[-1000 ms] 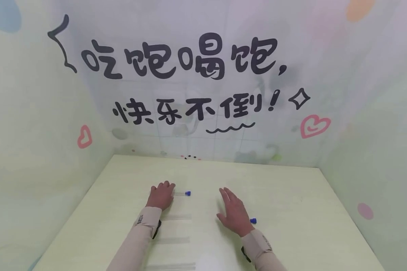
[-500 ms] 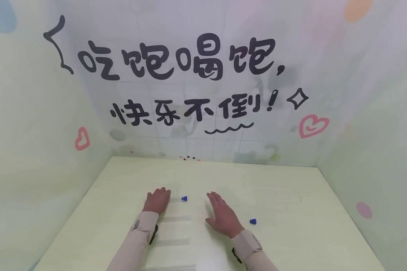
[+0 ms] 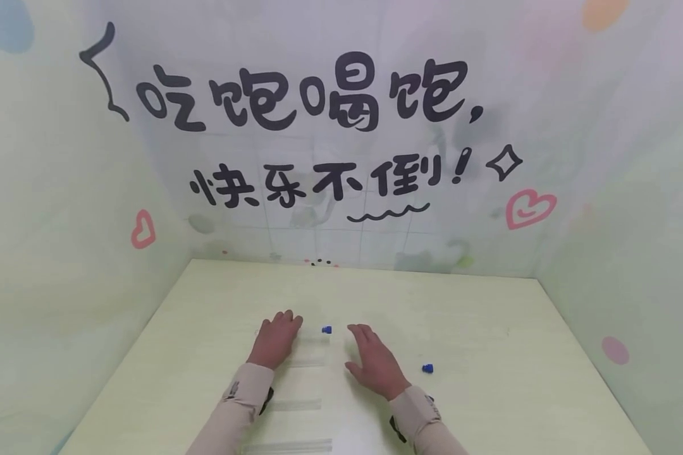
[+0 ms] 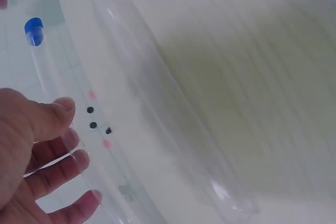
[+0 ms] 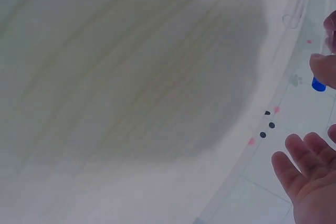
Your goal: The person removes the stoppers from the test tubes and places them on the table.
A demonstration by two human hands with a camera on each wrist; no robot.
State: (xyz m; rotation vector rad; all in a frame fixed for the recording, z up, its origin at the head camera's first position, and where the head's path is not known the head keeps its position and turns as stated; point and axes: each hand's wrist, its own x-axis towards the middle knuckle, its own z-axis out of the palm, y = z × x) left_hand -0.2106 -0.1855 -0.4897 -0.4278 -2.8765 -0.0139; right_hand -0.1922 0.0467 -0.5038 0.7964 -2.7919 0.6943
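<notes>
My left hand [image 3: 276,340] grips a clear test tube [image 4: 50,80] with a blue stopper [image 3: 327,330] at its right end. In the left wrist view the thumb [image 4: 55,111] and curled fingers lie around the tube, which appears raised off the table. To the right of the stopper, my right hand [image 3: 378,365] stands with fingers extended and holds nothing. It does not touch the tube. The right wrist view shows this hand's spread fingers [image 5: 304,163] below the blue stopper [image 5: 318,84].
Several clear tubes lie in a row on the pale table [image 3: 478,328], one a tube [image 3: 296,404] near my left sleeve. Loose blue stoppers lie on the right: one stopper [image 3: 428,368] in full view, another partly behind my right sleeve. A printed curtain [image 3: 341,240] encloses the table.
My left hand has shifted right over the last half second, carrying the stoppered test tube with it. Over the full second my right hand has moved left, uncovering the loose stoppers on the right.
</notes>
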